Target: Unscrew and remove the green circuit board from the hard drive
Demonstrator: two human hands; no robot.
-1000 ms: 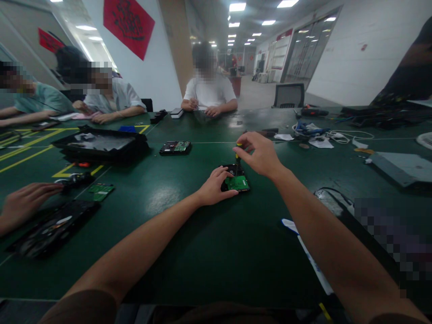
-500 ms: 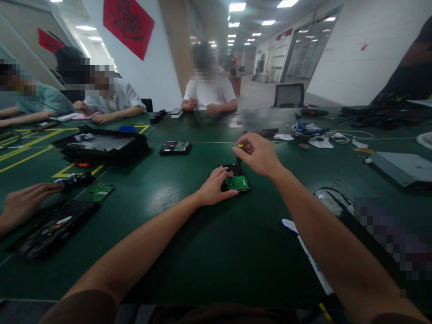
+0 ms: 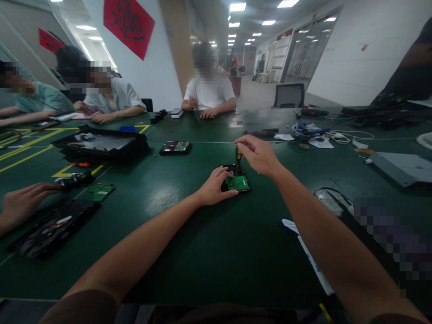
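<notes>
A small hard drive (image 3: pixel 237 182) with a green circuit board on top lies on the dark green table (image 3: pixel 209 252). My left hand (image 3: pixel 213 185) rests on the drive's left side, fingers curled over its edge, holding it in place. My right hand (image 3: pixel 259 155) hovers above the drive and pinches the top of a thin screwdriver (image 3: pixel 237 158) with a yellow and black handle. The screwdriver stands upright with its tip on the far part of the drive.
Another drive (image 3: pixel 175 147) lies further back, beside a black tray (image 3: pixel 101 145). At the left, another person's hand (image 3: pixel 23 201) rests by an opened black device (image 3: pixel 50 229) and a loose green board (image 3: pixel 100 191). Cables (image 3: pixel 320 131) and a grey box (image 3: pixel 403 166) lie at the right. Several people sit across the table.
My right hand's fingers have shifted round the screwdriver's handle, so more of the handle shows now. My left hand and the drive have not moved.
</notes>
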